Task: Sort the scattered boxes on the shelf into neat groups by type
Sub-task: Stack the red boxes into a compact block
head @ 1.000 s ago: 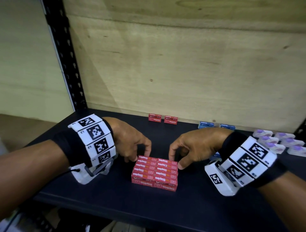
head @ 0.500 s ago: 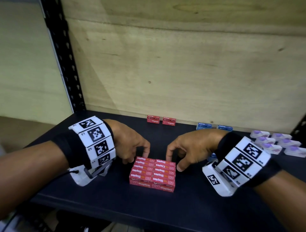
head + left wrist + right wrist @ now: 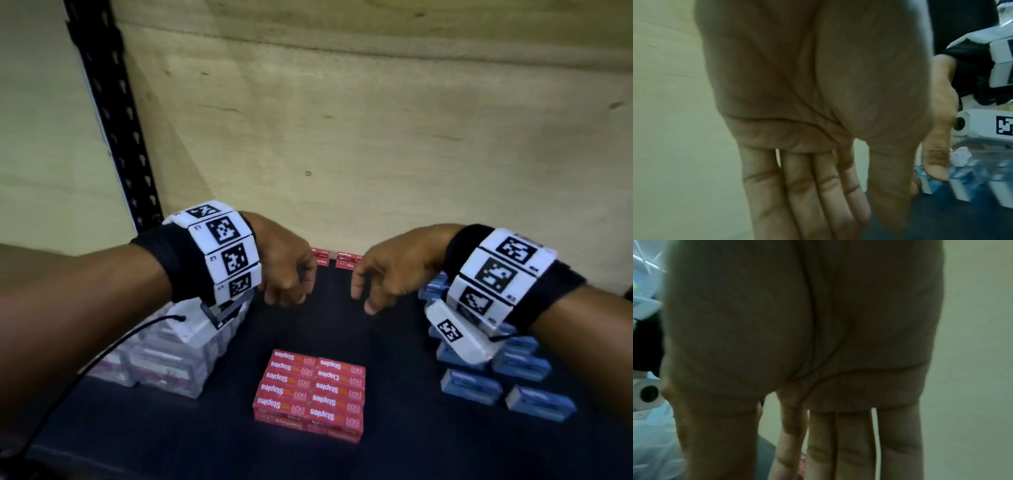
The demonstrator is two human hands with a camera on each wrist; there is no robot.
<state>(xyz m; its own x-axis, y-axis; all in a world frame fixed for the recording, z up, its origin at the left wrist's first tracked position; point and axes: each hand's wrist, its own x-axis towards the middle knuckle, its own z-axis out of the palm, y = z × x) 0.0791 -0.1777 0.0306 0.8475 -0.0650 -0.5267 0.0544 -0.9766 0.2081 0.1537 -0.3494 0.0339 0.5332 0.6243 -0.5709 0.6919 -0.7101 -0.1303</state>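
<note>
Both hands up off the shelf (image 3: 394, 342), nothing held. Left hand (image 3: 284, 270) mid-left of the head frame, right hand (image 3: 394, 274) mid-right, palms down, apart from each other, gap between them over bare shelf. Left grip: fingers relaxed and nearly straight in the left wrist view (image 3: 797, 186), side by side, pinching nothing. Right grip: same, fingers (image 3: 855, 443) straight and loosely together, empty. Red staples block (image 3: 310, 394) sits lower centre of the frame, two columns packed tight, labels reading upside down, well apart from both hands. Two loose red boxes (image 3: 337, 260) at the back of the shelf against the plywood wall (image 3: 376, 137), partly hidden behind the hands. Blue boxes (image 3: 496, 377) lower right, in a loose cluster, not squared up, partly covered by the right wrist band (image 3: 493, 277). Clear boxes (image 3: 164, 363) with purple contents lower left, grouped together under the left wrist band (image 3: 222, 250). Black slotted upright (image 3: 113, 113) upper left. Both wrist views are mostly palm, blurred.
</note>
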